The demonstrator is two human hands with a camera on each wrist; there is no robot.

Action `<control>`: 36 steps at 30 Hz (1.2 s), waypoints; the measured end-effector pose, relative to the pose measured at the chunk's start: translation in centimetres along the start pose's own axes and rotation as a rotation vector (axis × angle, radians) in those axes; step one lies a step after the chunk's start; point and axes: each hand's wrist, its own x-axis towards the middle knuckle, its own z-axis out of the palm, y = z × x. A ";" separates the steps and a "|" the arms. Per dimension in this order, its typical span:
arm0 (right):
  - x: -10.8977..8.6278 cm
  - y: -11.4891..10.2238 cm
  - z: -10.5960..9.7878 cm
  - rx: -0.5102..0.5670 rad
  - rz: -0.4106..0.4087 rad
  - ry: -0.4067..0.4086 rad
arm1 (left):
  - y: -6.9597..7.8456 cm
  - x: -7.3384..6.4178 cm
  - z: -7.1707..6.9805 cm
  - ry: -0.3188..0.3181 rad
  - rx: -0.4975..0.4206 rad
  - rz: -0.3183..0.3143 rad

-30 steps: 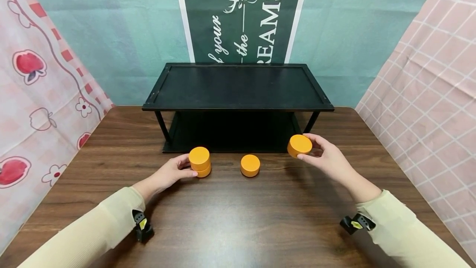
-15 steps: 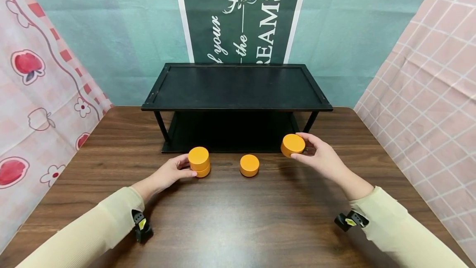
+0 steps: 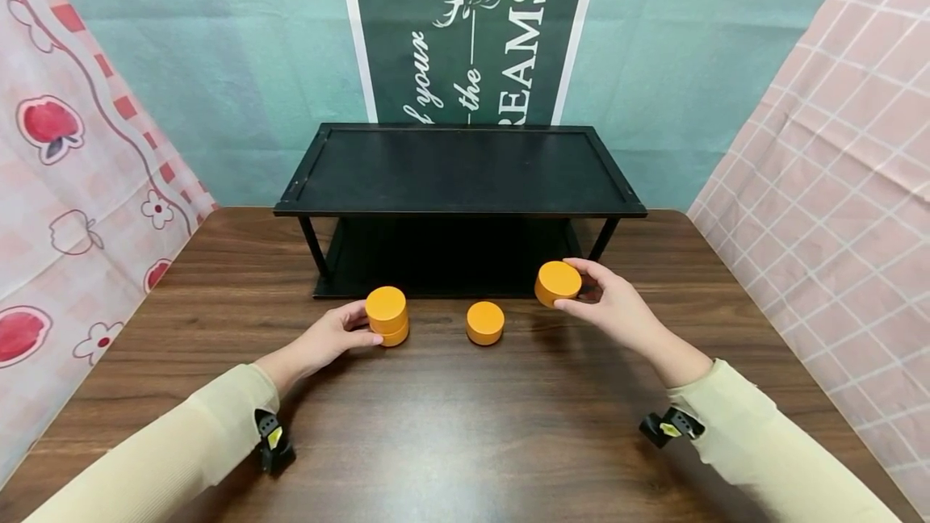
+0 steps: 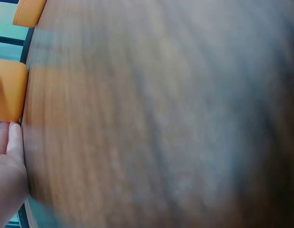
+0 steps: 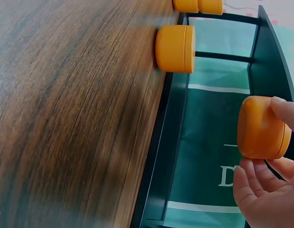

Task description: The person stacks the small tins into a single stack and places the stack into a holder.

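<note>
Four-finger side and thumb of my left hand (image 3: 327, 344) grip a stack of two round orange jars at the left: an upper jar (image 3: 386, 307) on a lower jar (image 3: 395, 337). The thumb lies along the lower part of the stack. A third orange jar (image 3: 484, 324) stands alone on the table, right of the stack. My right hand (image 3: 617, 309) pinches a fourth orange jar (image 5: 262, 127) between thumb and fingers, raised above the table with its shadow below. In the right wrist view a lid seam shows on this jar.
Behind the jars stands a black two-tier rack (image 3: 465, 172), its lower shelf (image 3: 450, 265) close to them. The wooden table (image 3: 450, 426) extends in front. Patterned cloths (image 3: 821, 184) hang at both sides, and a green banner (image 3: 472, 39) hangs behind.
My right hand has moved left with its jar, toward the lone jar. The left hand keeps its grip on the stack, and the stack stays in place.
</note>
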 end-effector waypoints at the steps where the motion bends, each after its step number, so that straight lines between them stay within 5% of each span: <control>1: 0.0 0.0 0.1 0.005 -0.002 -0.001 | 0.0 0.0 0.0 0.000 0.001 -0.001; 36: 1.6 -2.7 1.8 0.039 -0.045 -0.038 | 0.0 0.0 -0.1 -0.003 0.031 0.011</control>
